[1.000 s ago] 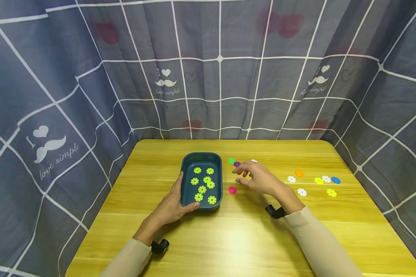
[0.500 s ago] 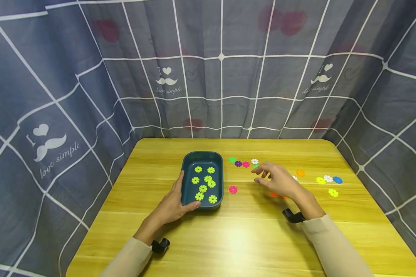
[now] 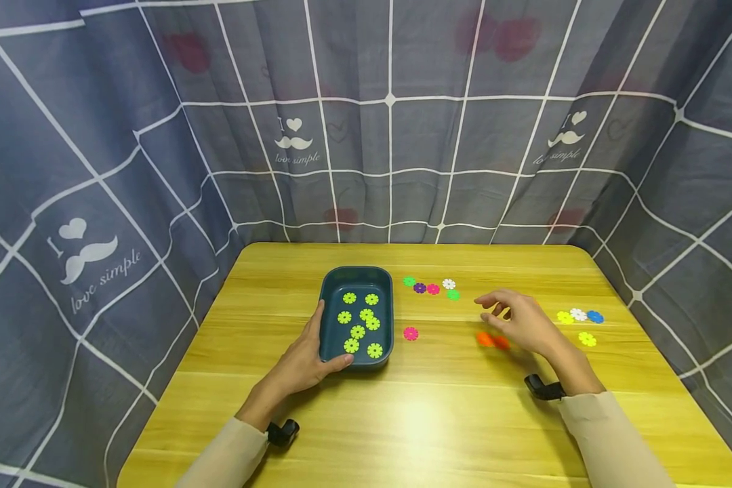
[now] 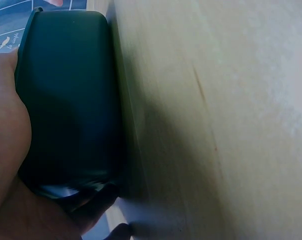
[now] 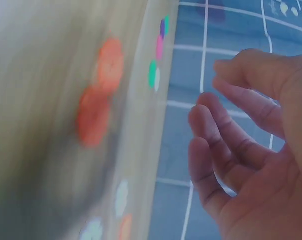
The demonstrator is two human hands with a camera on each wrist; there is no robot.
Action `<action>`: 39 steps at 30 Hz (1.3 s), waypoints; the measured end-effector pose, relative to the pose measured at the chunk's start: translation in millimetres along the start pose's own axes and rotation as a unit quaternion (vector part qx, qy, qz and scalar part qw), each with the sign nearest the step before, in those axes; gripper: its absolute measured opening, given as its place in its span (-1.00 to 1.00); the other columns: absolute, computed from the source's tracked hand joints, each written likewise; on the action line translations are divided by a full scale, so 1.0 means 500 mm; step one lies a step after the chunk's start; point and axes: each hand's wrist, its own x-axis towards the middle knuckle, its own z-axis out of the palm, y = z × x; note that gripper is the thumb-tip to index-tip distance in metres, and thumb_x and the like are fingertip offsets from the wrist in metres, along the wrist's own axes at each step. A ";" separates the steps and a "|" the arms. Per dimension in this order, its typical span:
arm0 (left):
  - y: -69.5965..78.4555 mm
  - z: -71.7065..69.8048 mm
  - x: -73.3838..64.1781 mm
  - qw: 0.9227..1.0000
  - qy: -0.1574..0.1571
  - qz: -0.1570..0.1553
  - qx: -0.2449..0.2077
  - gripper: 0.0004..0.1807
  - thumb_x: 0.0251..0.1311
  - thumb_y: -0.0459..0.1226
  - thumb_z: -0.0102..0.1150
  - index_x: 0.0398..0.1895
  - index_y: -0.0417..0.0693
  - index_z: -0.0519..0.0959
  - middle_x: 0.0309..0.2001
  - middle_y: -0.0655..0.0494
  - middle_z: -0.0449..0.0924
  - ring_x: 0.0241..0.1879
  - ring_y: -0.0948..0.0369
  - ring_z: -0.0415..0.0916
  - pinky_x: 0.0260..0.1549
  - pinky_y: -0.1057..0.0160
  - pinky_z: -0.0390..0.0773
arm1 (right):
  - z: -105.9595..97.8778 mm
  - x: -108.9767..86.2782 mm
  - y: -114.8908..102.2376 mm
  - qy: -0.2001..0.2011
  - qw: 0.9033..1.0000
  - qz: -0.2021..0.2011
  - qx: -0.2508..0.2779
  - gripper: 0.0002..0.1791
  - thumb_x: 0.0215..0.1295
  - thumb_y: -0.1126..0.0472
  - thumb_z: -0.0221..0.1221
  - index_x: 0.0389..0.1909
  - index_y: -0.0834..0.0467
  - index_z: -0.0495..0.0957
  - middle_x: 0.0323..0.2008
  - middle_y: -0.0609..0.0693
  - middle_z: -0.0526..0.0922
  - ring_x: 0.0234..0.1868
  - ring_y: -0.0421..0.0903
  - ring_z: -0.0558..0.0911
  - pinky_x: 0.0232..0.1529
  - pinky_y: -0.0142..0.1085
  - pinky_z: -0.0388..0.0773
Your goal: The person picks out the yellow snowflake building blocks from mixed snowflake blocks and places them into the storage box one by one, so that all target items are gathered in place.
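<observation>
My left hand (image 3: 305, 356) grips the near left corner of a dark teal rectangular tray (image 3: 332, 281), its thumb over the front rim. Several yellow-green flower-shaped plastic discs (image 3: 358, 332) lie in the tray. In the left wrist view the tray's side (image 4: 71, 100) is seen close up, with fingers at its wall. Above the table to the right hovers my right hand (image 3: 518, 322), fingers loosely bent and apart from the thumb, holding nothing. Two touching orange-red discs (image 3: 484, 339) lie just below it; the right wrist view shows this orange-red pair (image 5: 93, 117) beside the raised hand (image 5: 256, 150).
A pink disc (image 3: 411, 333) lies right of the tray. Behind it sit green, purple, pink and white discs, among them a purple disc (image 3: 419, 288). At the far right are yellow, white and blue discs (image 3: 595, 316). Grey checked curtains (image 3: 354, 135) surround the wooden table (image 3: 415, 434).
My right hand has moved to the right, away from the tray, uncovering the discs at the back and passing over white and orange ones. The left hand and the tray stay in place.
</observation>
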 end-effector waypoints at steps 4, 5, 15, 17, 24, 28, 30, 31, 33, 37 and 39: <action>0.001 0.001 0.000 1.000 0.000 -0.002 0.004 0.52 0.43 0.19 0.61 0.99 0.08 -0.41 0.98 -0.19 -0.27 0.90 -0.30 0.06 0.80 -0.44 0.23 | -0.014 -0.020 0.028 0.013 1.000 0.011 -0.011 -0.69 0.57 0.28 0.50 0.25 0.18 0.84 0.10 0.16 0.90 -0.12 -0.14 0.76 -0.12 -0.32 0.77; 0.001 0.001 0.000 1.000 0.000 -0.003 0.005 0.52 0.43 0.19 0.61 0.99 0.08 -0.41 0.98 -0.19 -0.26 0.89 -0.30 0.06 0.79 -0.44 0.23 | -0.017 -0.025 0.035 0.015 1.000 0.016 -0.013 -0.68 0.58 0.27 0.50 0.26 0.19 0.83 0.09 0.16 0.90 -0.13 -0.14 0.77 -0.12 -0.34 0.76; 0.003 0.000 -0.001 1.000 0.001 -0.004 0.005 0.52 0.42 0.19 0.63 0.99 0.09 -0.40 0.97 -0.19 -0.22 0.86 -0.30 0.13 0.77 -0.45 0.27 | -0.057 -0.077 0.107 0.008 0.995 0.089 -0.035 -0.58 0.67 0.15 0.44 0.38 0.24 0.77 0.26 0.33 0.81 0.02 0.14 0.84 -0.18 -0.29 0.67; 0.004 0.000 -0.001 1.000 0.001 -0.005 0.003 0.53 0.41 0.19 0.63 0.99 0.09 -0.40 0.97 -0.19 -0.22 0.86 -0.30 0.13 0.78 -0.45 0.26 | -0.064 -0.086 0.122 0.009 0.994 0.098 -0.040 -0.57 0.66 0.15 0.45 0.38 0.27 0.77 0.26 0.36 0.80 0.03 0.19 0.84 -0.18 -0.27 0.67; 0.004 0.000 -0.002 1.000 0.001 -0.004 0.002 0.53 0.42 0.19 0.63 0.99 0.09 -0.40 0.97 -0.19 -0.23 0.87 -0.31 0.12 0.78 -0.46 0.25 | -0.088 -0.116 0.164 0.012 0.991 0.115 -0.060 -0.55 0.65 0.21 0.43 0.39 0.38 0.73 0.21 0.47 0.77 0.00 0.27 0.84 -0.07 0.07 0.79; 0.004 0.001 -0.002 1.000 0.001 -0.004 0.003 0.53 0.42 0.18 0.63 0.99 0.09 -0.40 0.97 -0.20 -0.23 0.87 -0.31 0.11 0.78 -0.45 0.24 | -0.102 -0.130 0.185 0.017 0.990 0.124 -0.069 -0.51 0.63 0.22 0.43 0.40 0.43 0.70 0.21 0.55 0.75 -0.01 0.35 0.86 0.00 0.31 0.80; 0.004 0.001 -0.002 1.000 0.001 -0.005 0.003 0.53 0.42 0.18 0.64 0.99 0.10 -0.40 0.97 -0.20 -0.23 0.88 -0.31 0.10 0.78 -0.46 0.24 | -0.109 -0.135 0.196 0.019 0.989 0.129 -0.070 -0.49 0.62 0.24 0.43 0.41 0.47 0.67 0.21 0.60 0.73 -0.01 0.41 0.87 0.04 0.39 0.79; 0.004 0.001 -0.003 1.000 0.001 -0.005 0.003 0.53 0.42 0.18 0.64 0.99 0.10 -0.40 0.97 -0.20 -0.23 0.88 -0.31 0.09 0.78 -0.46 0.24 | -0.111 -0.138 0.202 0.019 0.988 0.132 -0.072 -0.47 0.61 0.24 0.43 0.42 0.48 0.66 0.21 0.63 0.72 0.00 0.44 0.88 0.07 0.42 0.78; 0.004 0.002 -0.003 1.000 0.001 -0.005 0.004 0.53 0.41 0.18 0.64 1.00 0.10 -0.40 0.97 -0.20 -0.23 0.88 -0.32 0.09 0.78 -0.46 0.25 | -0.116 -0.144 0.211 0.018 0.988 0.138 -0.073 -0.44 0.60 0.25 0.43 0.43 0.52 0.62 0.22 0.67 0.70 0.03 0.50 0.87 0.11 0.48 0.75; 0.003 0.002 -0.002 1.000 0.002 -0.005 0.008 0.52 0.42 0.18 0.63 0.99 0.09 -0.40 0.97 -0.21 -0.23 0.88 -0.32 0.08 0.78 -0.46 0.25 | -0.122 -0.150 0.226 0.010 0.985 0.152 -0.085 -0.41 0.59 0.24 0.42 0.44 0.55 0.59 0.22 0.68 0.72 0.07 0.57 0.85 0.14 0.50 0.73; 0.003 0.001 -0.002 1.000 0.002 -0.004 0.009 0.52 0.42 0.18 0.63 0.99 0.08 -0.40 0.97 -0.21 -0.23 0.89 -0.32 0.07 0.78 -0.46 0.24 | -0.123 -0.151 0.230 0.009 0.984 0.154 -0.090 -0.41 0.59 0.24 0.43 0.42 0.56 0.60 0.21 0.67 0.73 0.06 0.57 0.85 0.12 0.49 0.74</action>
